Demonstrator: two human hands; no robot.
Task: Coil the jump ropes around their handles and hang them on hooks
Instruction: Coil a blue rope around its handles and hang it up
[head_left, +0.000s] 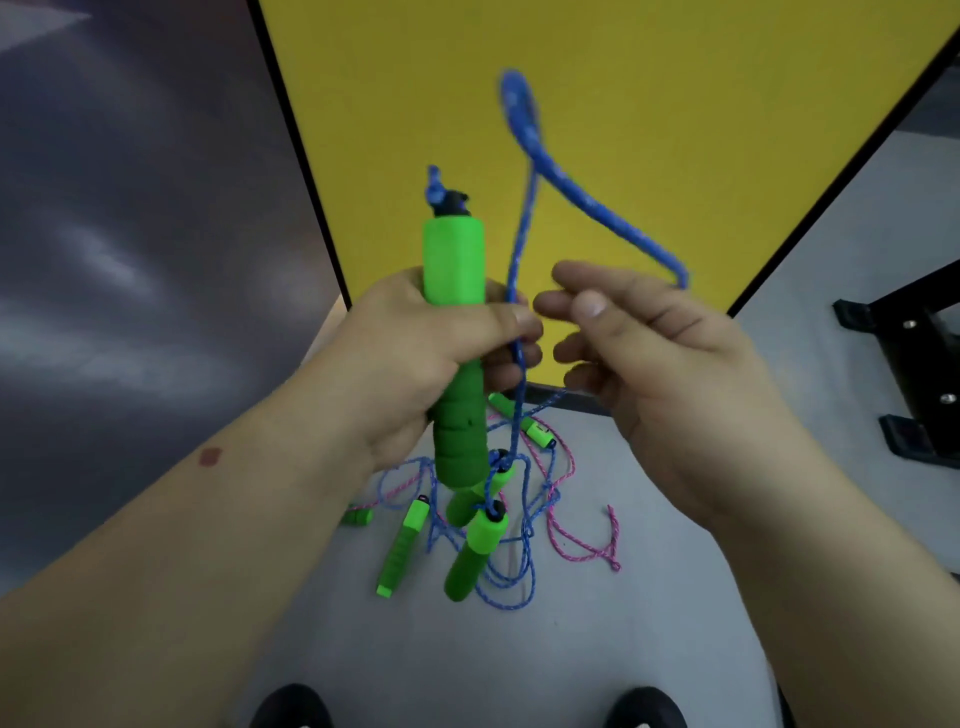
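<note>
My left hand (436, 343) grips an upright green foam handle (454, 260) with a black cap and a blue knot at its top. A blue rope (524, 208) runs up from beside my left fingers, loops high in front of the yellow panel, then swings down, blurred, behind my right hand (649, 353). The right hand's fingers are loosely curled next to the rope; whether they pinch it is unclear. A second green handle (475, 556) dangles below on the same rope.
On the grey floor lie several more green handles (402, 545) tangled in blue and pink ropes (582, 540). A yellow panel (623, 104) with a black frame stands ahead. A black metal rack foot (914, 364) sits at the right. My shoes (291, 706) show at the bottom.
</note>
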